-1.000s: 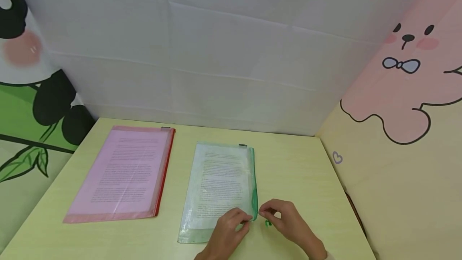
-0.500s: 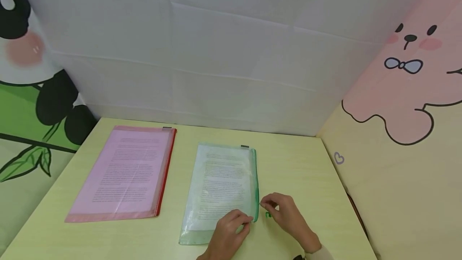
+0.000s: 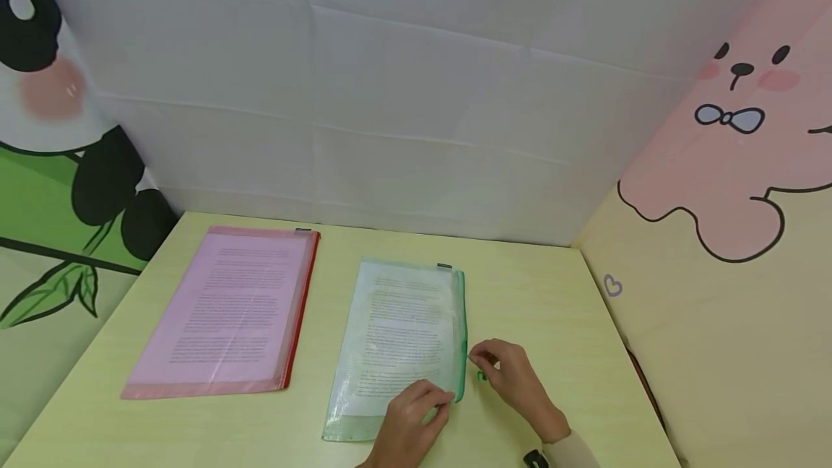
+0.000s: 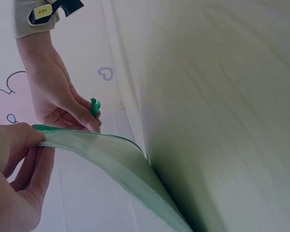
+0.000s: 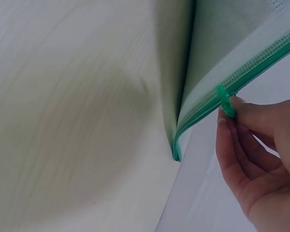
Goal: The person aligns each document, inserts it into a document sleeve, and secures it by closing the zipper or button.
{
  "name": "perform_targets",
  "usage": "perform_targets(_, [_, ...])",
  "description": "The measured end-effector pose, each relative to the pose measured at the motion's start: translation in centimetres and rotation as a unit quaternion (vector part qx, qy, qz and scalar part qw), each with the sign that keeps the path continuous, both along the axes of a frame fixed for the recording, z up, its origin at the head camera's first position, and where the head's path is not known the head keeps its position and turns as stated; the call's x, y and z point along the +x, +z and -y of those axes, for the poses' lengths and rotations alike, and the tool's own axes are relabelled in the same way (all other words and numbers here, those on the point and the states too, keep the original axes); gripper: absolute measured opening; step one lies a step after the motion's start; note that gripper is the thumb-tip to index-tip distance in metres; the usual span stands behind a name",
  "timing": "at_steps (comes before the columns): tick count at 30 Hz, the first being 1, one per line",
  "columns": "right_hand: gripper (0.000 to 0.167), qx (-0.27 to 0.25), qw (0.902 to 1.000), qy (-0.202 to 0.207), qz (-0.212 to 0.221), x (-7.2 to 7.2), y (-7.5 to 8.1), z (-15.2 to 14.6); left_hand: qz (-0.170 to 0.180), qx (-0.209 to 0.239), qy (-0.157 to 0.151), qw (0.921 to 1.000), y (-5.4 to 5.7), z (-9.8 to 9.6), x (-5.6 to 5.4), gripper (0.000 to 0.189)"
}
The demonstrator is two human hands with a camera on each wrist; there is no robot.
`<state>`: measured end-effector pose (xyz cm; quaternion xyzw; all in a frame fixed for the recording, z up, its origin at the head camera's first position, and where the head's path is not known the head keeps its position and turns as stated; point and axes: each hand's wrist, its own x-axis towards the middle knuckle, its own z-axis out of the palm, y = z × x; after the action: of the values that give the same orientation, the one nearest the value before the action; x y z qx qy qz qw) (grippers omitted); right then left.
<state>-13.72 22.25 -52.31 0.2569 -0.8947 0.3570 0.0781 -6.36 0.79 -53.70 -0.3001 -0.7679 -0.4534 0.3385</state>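
A clear green zip document pouch (image 3: 406, 331) with a printed sheet inside lies in the middle of the table. My left hand (image 3: 411, 417) pinches its near right corner; in the left wrist view that edge is lifted and bends up from the table. On the pouch's right side runs the green zip (image 5: 261, 70). My right hand (image 3: 516, 381) pinches the green zip pull (image 5: 225, 102) between thumb and forefinger, partway along this edge. The tip of the pull sticks out past the fingers in both wrist views.
A pink zip pouch (image 3: 221, 309) with a red zip and a printed sheet lies on the left of the pale wooden table (image 3: 520, 295). Behind stands a white sheet-covered wall (image 3: 416, 114); a cartoon-printed wall (image 3: 702, 165) borders the right.
My right hand has moved away from the near corner, along the zip toward the far end, with the pull in its fingers. The left hand stays at the corner.
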Motion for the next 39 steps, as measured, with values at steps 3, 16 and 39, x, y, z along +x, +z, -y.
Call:
perform_targets(3, [0.013, 0.002, 0.9999, -0.006, -0.009, -0.4, -0.3, 0.0, -0.001, -0.003, 0.006, 1.0000, 0.1, 0.0, 0.1, 0.026])
perform_targets(16, [0.009, 0.012, 0.9987, -0.037, -0.034, -2.3, -1.5, -0.1, -0.023, 0.001, 0.006, 0.9997, 0.2, 0.1, 0.5, 0.030])
perform_targets(39, [0.006, 0.017, 0.9956, -0.085, -0.034, -6.2, -2.9, -0.1, -0.096, 0.030, 0.002, 0.9949, -0.7, 0.2, 0.5, 0.013])
